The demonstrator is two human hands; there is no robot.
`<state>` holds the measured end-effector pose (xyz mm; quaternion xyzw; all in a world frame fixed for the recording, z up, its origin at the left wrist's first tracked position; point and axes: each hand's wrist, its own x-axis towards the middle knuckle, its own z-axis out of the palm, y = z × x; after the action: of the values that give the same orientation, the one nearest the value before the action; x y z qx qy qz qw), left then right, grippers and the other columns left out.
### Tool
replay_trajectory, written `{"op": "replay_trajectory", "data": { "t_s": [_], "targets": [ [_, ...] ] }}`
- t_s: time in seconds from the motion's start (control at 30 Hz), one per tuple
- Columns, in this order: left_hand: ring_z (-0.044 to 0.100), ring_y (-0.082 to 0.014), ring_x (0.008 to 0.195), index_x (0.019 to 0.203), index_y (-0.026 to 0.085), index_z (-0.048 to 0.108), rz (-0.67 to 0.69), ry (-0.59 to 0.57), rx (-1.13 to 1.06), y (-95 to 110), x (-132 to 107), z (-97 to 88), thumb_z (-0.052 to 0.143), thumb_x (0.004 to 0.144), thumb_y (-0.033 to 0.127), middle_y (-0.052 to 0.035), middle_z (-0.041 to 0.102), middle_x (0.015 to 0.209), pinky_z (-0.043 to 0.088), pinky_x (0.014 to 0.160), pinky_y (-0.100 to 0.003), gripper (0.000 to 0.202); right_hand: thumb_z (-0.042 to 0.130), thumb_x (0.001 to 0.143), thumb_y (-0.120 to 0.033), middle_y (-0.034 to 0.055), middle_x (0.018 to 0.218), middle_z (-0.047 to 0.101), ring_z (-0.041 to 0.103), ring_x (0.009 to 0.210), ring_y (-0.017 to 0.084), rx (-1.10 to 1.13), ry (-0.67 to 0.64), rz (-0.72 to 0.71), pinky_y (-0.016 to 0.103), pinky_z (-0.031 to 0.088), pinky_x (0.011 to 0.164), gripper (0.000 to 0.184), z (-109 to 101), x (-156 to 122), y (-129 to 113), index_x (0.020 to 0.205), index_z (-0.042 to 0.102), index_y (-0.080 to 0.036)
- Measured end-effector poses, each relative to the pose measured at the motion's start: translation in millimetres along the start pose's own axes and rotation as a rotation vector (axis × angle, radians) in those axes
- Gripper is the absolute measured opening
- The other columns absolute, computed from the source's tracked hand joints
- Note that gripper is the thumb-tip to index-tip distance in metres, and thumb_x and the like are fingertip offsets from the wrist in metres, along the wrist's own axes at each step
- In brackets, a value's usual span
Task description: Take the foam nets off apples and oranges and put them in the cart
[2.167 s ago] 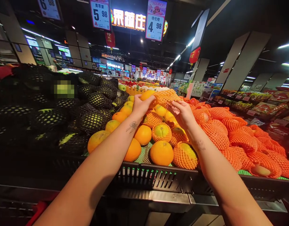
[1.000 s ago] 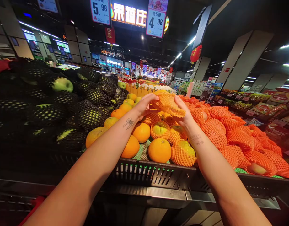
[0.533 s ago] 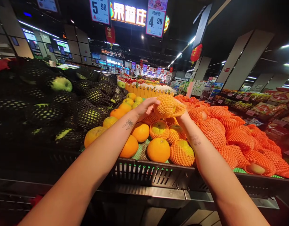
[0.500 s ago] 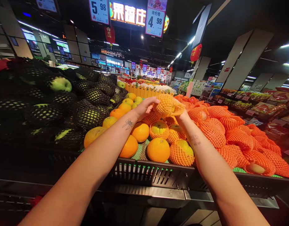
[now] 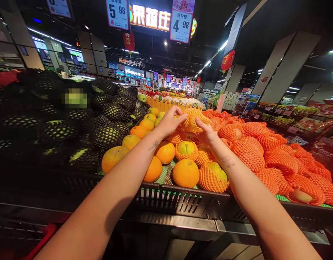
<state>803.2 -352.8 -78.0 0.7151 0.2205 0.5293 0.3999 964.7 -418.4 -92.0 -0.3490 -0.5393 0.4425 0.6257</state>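
Both my arms reach out over a bin of oranges. Between my hands is an orange in a yellow-orange foam net [image 5: 193, 120], lifted above the other fruit. My right hand [image 5: 206, 132] wraps it from the right and below, thumb on top. My left hand [image 5: 172, 120] has its fingers curled and pinched at the net's left end; the fingertips are partly hidden. Just below lie a netted orange with a greenish top [image 5: 186, 148] and a bare orange [image 5: 186, 173]. Another netted orange [image 5: 213, 177] rests by the bin's front edge.
Dark-netted green fruit [image 5: 109, 134] is heaped on the left. Fruit in red-orange foam nets [image 5: 247, 151] is piled on the right. A black slatted bin wall [image 5: 182, 200] and metal ledge [image 5: 179, 220] run along the front. Price signs [image 5: 182, 21] hang overhead.
My right hand has turned, bringing its thumb over the netted orange. The left fingers have curled in at the net's end. The whole view has shifted slightly.
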Motion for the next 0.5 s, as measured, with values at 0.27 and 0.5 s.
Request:
{"op": "replay_trajectory", "data": {
  "t_s": [0.27,0.5],
  "targets": [
    [0.039,-0.0076,0.06,0.077,0.014,0.061,-0.057,-0.145,-0.156,7.3,-1.9,-7.0,0.072,0.091,0.029,0.0036,0.05,0.069,0.032,0.059,-0.022,0.023,0.097,0.048,-0.045,0.0028,0.105,0.077,0.071,0.114,0.03,-0.056,0.005,-0.077,0.046,0.06,0.1,0.077,-4.7,0.6,1.6,0.117,0.068,-0.027],
    [0.047,-0.0075,0.061,0.081,0.016,0.056,-0.095,-0.018,-0.238,6.5,-0.2,-5.0,0.064,0.097,0.02,0.0032,0.055,0.072,0.036,0.059,-0.018,0.018,0.097,0.051,-0.034,0.0028,0.111,0.077,0.069,0.119,0.028,-0.056,0.03,-0.087,0.044,0.057,0.107,0.072,0.8,-0.9,2.5,0.117,0.068,-0.027]
  ]
}}
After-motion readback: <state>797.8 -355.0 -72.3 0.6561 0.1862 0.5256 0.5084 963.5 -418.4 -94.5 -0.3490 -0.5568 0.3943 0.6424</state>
